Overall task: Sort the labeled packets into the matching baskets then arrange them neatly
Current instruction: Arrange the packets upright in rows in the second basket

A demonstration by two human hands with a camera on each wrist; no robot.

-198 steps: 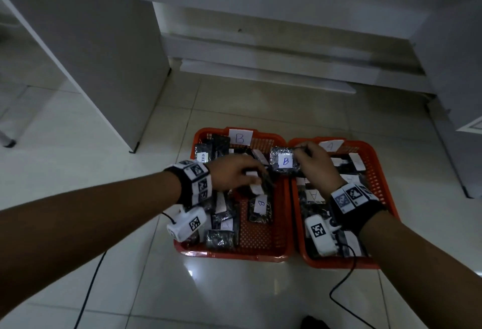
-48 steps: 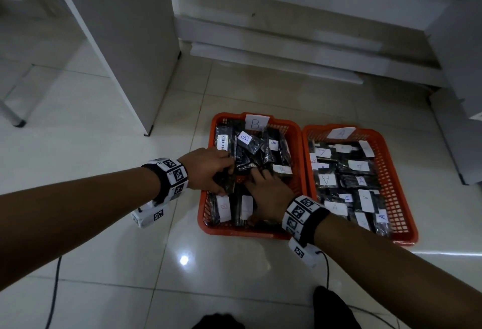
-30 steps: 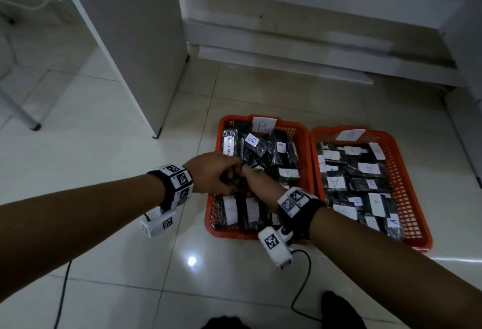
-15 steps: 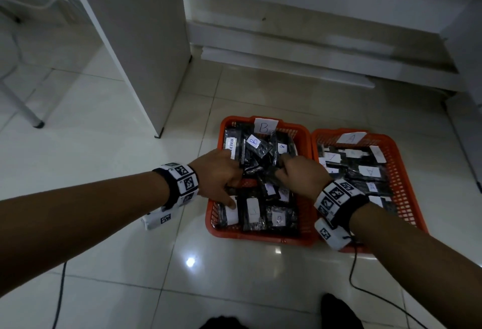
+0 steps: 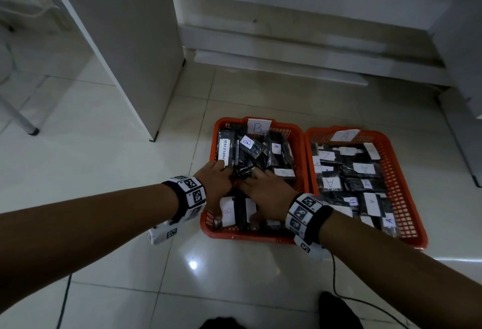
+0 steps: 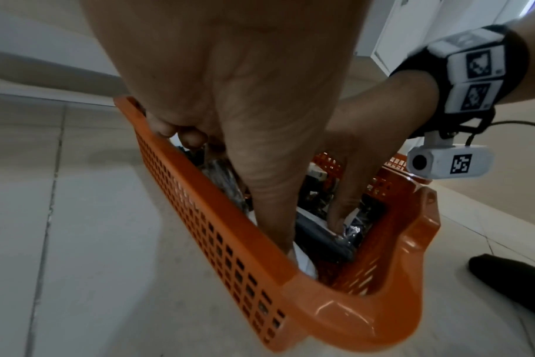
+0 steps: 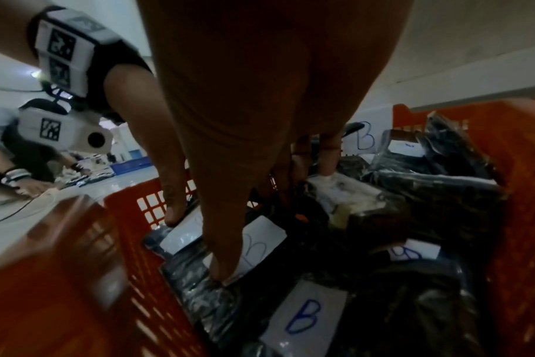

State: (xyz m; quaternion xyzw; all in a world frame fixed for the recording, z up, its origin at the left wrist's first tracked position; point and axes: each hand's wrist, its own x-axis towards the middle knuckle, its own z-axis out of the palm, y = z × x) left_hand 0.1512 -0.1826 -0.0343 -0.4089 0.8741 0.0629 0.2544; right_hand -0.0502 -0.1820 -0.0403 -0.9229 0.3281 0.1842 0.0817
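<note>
Two orange baskets stand side by side on the floor. Basket B [image 5: 250, 236] on the left carries a card marked B [image 5: 258, 127]; basket A [image 5: 408, 198] on the right carries a card marked A [image 5: 344, 135]. Both are filled with dark packets bearing white labels. My left hand [image 5: 216, 180] lies spread over the packets along basket B's left side, its thumb [image 6: 278, 229] down on a white-labelled packet in the near corner. Beside it, my right hand [image 5: 266, 193] rests flat on the middle packets, thumb [image 7: 226, 265] pressing a B-labelled packet [image 7: 260, 244].
A white cabinet panel [image 5: 125, 41] stands to the left of the baskets and a low ledge [image 5: 287, 65] runs behind them. A cable [image 5: 365, 302] and a dark foot [image 5: 336, 310] lie near me. Another person [image 7: 16, 169] works in the background.
My right hand moved from basket B's far right part back toward me and to the left, and now lies flat on the packets. The left hand stayed at the basket's left side.
</note>
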